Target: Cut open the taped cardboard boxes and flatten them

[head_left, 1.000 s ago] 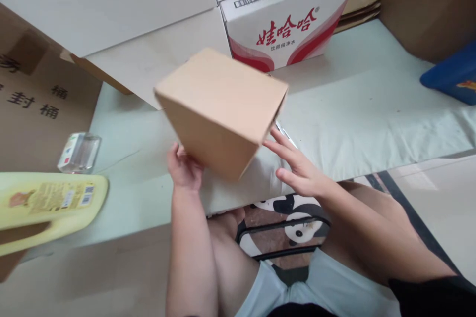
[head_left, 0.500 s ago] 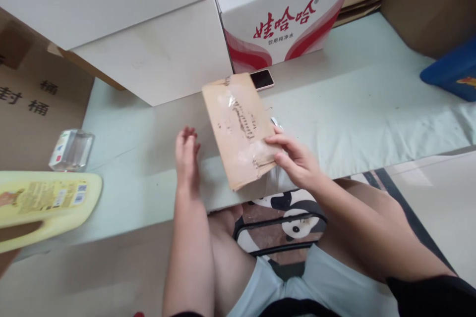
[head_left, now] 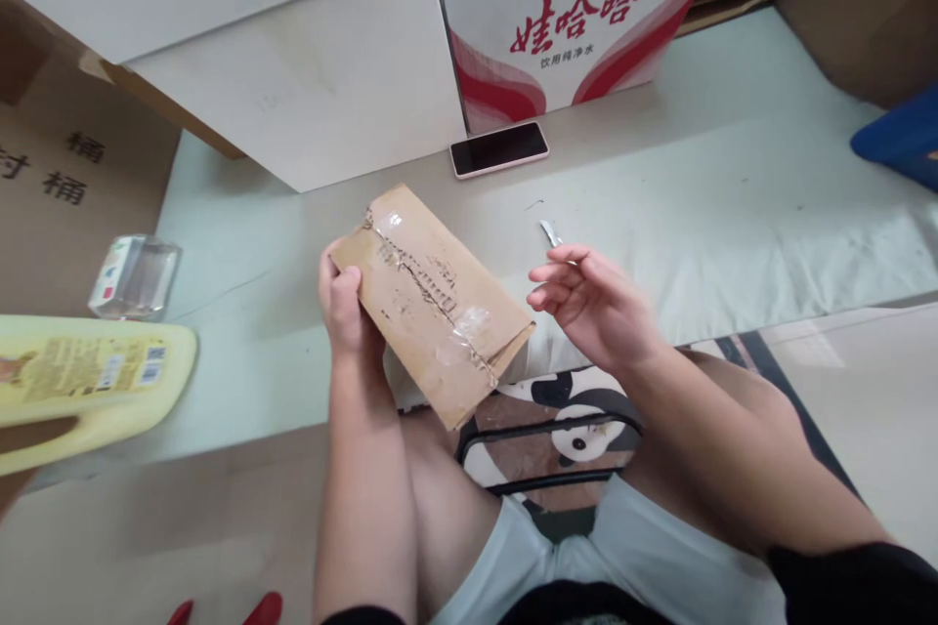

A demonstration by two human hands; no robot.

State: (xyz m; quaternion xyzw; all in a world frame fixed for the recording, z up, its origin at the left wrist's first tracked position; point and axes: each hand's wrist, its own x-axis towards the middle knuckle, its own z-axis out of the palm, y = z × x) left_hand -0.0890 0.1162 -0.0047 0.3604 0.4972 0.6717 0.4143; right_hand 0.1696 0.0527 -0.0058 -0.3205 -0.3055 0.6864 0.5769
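A small brown cardboard box, taped along its seam, is tilted over the front edge of the table. My left hand grips its left end, thumb on top and fingers underneath, partly hidden. To the right of the box, my right hand is held apart from it with loosely curled, spread fingers and nothing seen in them. Just beyond those fingertips a small utility knife with a silvery blade lies on the cloth; its rear part is hidden by the hand.
Behind stand white cartons and a red-and-white water carton. A phone lies before them. At left are a clear plastic container and a yellow bottle. A blue object is at right. The table's front edge is close to my legs.
The box has passed from my right hand to my left, turning and shifting left and nearer. My right hand has let go. The phone and the knife blade are now uncovered.
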